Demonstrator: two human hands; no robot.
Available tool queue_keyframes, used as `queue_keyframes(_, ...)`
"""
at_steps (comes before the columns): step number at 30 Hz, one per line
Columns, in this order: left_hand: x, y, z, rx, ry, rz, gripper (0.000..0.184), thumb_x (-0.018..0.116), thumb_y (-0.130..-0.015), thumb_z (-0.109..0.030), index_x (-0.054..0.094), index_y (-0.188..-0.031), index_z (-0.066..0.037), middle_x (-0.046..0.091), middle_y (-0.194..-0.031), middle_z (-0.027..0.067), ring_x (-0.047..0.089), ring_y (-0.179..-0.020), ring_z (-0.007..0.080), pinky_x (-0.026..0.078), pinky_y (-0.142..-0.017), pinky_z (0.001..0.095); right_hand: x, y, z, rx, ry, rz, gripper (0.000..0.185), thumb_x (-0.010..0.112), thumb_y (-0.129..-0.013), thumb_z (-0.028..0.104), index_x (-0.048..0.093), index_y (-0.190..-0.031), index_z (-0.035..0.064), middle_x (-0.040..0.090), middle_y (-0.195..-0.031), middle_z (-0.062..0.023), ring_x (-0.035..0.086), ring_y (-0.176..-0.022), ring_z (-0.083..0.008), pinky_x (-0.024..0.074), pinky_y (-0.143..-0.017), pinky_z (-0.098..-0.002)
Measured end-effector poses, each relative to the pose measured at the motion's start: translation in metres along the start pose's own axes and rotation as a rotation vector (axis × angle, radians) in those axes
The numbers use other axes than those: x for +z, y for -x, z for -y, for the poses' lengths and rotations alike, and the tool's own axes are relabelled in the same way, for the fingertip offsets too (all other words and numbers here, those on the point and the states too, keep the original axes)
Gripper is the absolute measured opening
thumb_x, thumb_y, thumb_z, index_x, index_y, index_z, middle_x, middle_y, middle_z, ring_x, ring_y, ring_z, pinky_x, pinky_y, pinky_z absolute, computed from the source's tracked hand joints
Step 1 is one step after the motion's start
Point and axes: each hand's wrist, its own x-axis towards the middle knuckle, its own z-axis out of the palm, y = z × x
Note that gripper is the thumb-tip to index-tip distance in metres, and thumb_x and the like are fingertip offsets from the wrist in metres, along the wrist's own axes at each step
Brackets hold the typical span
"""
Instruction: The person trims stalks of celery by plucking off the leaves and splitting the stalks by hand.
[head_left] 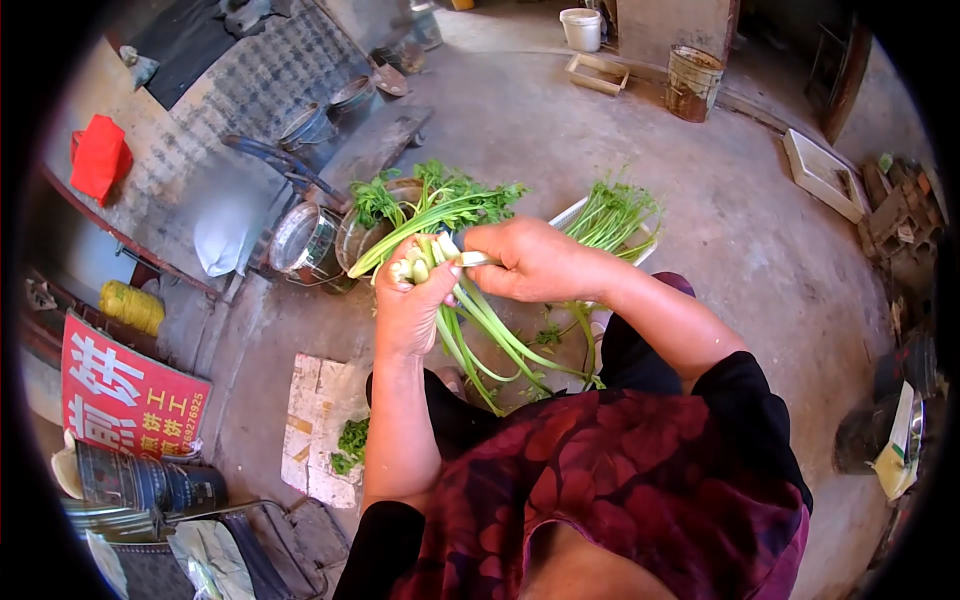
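From the head camera, the floor (720,250) is gray, hard and a bit dirty. At the top stand a white bucket (581,31) and a rusty bucket (692,85), with a shallow wooden box (597,74) near them. A long white box (823,175) lies at the right, beside a pile of bricks (905,215). On the left are a red sign (130,390), a yellow bundle (132,307) and a red bag (101,158). A shiny metal bucket (305,240) sits closer in. A pale board (318,430) lies on the floor with some green leaves (350,446) on it.

The green stalks (487,320) are in front of the person, up off the floor, and their long parts hang down below the hands. The left hand (408,300) is curled tight around their thick ends. The right hand (538,262) is closed too, and its thumb and finger pinch one pale stalk end (478,259). The two hands are close together. A leafy bunch (450,200) is just past the left hand. More thin greens (612,215) lie in a white basket (645,247) beyond the right hand.
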Motion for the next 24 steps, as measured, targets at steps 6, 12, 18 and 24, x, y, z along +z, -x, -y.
queue_keyframes(6,-0.048,-0.018,-0.014,0.117,0.163,-0.267,0.010,0.057,-0.071,0.001,0.055,-0.080,-0.001,0.058,-0.069,0.0074,0.048,-0.050,0.0063,0.038,-0.041,0.0168,-0.025,0.022,0.007,0.108,-0.219,0.077,0.015,0.049,-0.083,0.018,0.049,-0.083,0.0031,0.048,-0.062,-0.0016,0.043,-0.058,-0.0090,0.0372,-0.053,-0.0258)
queue_keyframes(12,-0.006,-0.017,-0.009,0.073,0.200,-0.116,0.012,0.058,-0.075,-0.002,0.053,-0.086,-0.005,0.058,-0.074,0.0046,0.052,-0.058,0.0094,0.041,-0.048,0.0196,-0.009,0.000,0.016,0.130,-0.209,-0.219,0.024,0.047,-0.085,0.023,0.045,-0.073,0.0031,0.050,-0.062,-0.0081,0.049,-0.055,-0.0222,0.0386,-0.051,-0.0335)
queue_keyframes(18,0.016,-0.023,0.008,0.130,0.383,-0.255,0.018,0.056,-0.076,0.002,0.056,-0.093,-0.004,0.059,-0.087,0.0037,0.056,-0.079,0.0125,0.046,-0.073,0.0246,0.041,-0.029,-0.005,0.037,-0.094,-0.542,0.021,0.044,-0.087,0.025,0.041,-0.082,0.0041,0.052,-0.079,-0.0160,0.051,-0.071,-0.0369,0.0402,-0.059,-0.0418)
queue_keyframes(24,0.024,-0.027,0.015,0.169,0.429,-0.216,0.010,0.060,-0.080,-0.009,0.054,-0.088,-0.006,0.056,-0.082,0.0001,0.053,-0.074,0.0082,0.044,-0.067,0.0217,0.071,-0.032,-0.004,0.043,-0.304,-0.664,0.023,0.043,-0.086,0.019,0.037,-0.100,0.0023,0.050,-0.094,-0.0204,0.050,-0.085,-0.0375,0.0405,-0.071,-0.0415)
